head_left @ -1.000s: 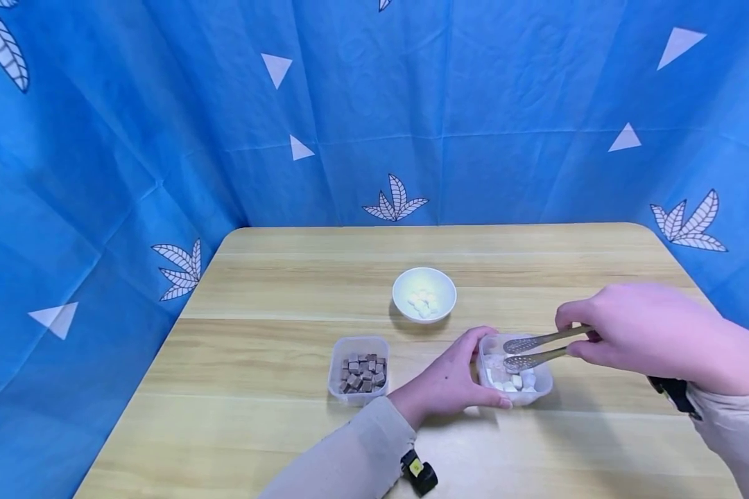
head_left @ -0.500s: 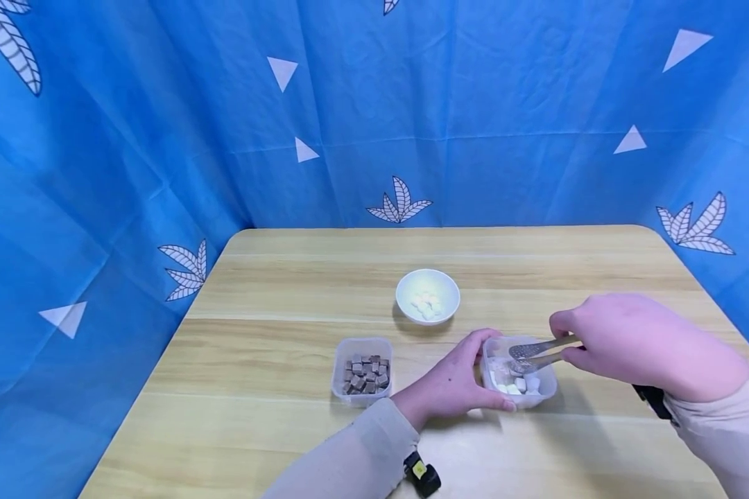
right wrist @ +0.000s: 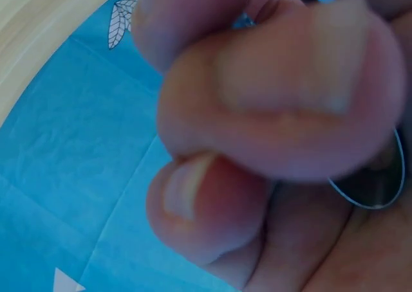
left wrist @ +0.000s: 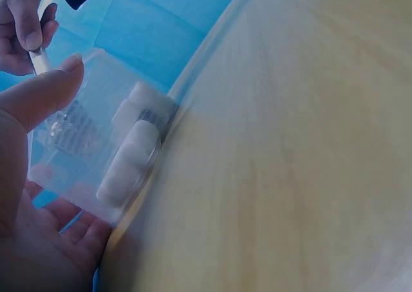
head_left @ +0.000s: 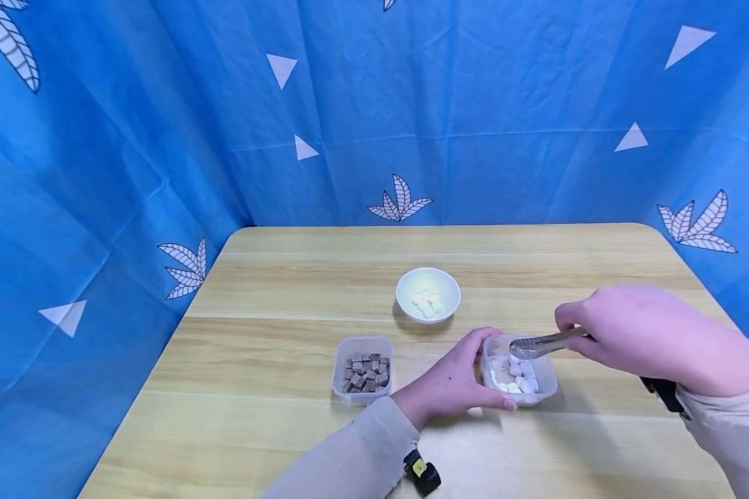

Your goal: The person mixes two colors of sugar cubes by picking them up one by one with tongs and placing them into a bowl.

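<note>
Tongs (head_left: 539, 344), pinched in the right hand (head_left: 643, 333)'s grip, hover over the marshmallow tub (head_left: 546, 388).

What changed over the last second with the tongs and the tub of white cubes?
The right hand closed the tongs: their arms, spread a second ago, now lie together above the tub. Whether they hold a cube cannot be seen. The left hand holds the tub as before; the bowl and the brown-cube tub stayed put.
</note>
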The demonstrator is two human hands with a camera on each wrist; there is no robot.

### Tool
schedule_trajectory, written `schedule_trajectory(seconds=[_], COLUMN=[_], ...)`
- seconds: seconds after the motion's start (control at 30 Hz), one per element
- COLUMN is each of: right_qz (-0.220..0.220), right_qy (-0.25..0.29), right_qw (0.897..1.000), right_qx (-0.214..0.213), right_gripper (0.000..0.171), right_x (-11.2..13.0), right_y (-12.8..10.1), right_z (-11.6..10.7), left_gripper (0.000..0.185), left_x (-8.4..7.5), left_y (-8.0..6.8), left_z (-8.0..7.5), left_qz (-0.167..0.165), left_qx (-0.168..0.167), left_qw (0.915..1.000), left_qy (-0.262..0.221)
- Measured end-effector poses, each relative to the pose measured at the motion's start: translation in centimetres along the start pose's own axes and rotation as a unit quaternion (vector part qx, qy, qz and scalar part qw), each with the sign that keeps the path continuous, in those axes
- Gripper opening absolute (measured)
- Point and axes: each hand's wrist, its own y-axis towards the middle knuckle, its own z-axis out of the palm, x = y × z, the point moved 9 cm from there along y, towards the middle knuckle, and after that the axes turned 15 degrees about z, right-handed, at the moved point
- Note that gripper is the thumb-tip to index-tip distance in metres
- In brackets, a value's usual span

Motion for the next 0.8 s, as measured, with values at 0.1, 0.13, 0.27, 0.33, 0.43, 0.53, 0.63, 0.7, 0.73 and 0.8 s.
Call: schedule_trajectory(seconds=[0.1,0.13,0.27,0.33,0.43,0.53,0.63,0.7,0.73,0.8], right_qz=[0.012,0.014,0.027,0.027,0.023,0.006,-0.009,-0.018,-0.021,-0.023], right_qy=[-0.007,-0.009,-0.018,-0.02,-0.022,-0.022,-0.023,-0.023,-0.022,-0.019], right_qw=[1.0,1.0,0.999,0.999,0.999,1.0,1.0,0.999,0.999,1.0], right_qx=[0.008,0.013,0.029,0.031,0.026,0.01,-0.006,-0.012,-0.012,-0.008], right_gripper=[0.027,0.027,0.026,0.025,0.026,0.03,0.034,0.035,0.035,0.034], right_x=[0.0,0.0,0.2,0.5,0.9,1.4,1.5,1.6,1.7,1.7], right_y=[0.0,-0.1,0.0,0.1,0.4,0.4,0.2,0.1,0.1,0.0], right_z=[0.1,0.2,0.5,0.7,0.8,0.7,0.5,0.2,0.1,-0.1], left_gripper=[0.105,0.104,0.104,0.104,0.104,0.104,0.104,0.104,0.104,0.104], left_x=[0.0,0.0,0.0,0.0,0.0,0.0,-0.1,-0.1,-0.1,-0.1], left_y=[0.0,0.0,0.0,0.0,0.0,0.0,0.0,-0.1,-0.1,-0.1], left_z=[0.0,0.0,0.0,-0.1,-0.1,-0.1,0.0,0.0,0.0,0.0], left_qz=[0.002,0.002,0.002,0.001,0.002,0.002,0.002,0.003,0.003,0.003], left_qx=[0.002,0.002,0.001,0.0,-0.001,-0.001,-0.001,-0.001,-0.001,-0.001], left_qw=[1.0,1.0,1.0,1.0,0.9999,0.9997,0.9995,0.9995,0.9996,0.9997], left_qy=[0.001,0.001,-0.005,-0.007,-0.011,-0.022,-0.032,-0.031,-0.03,-0.025])
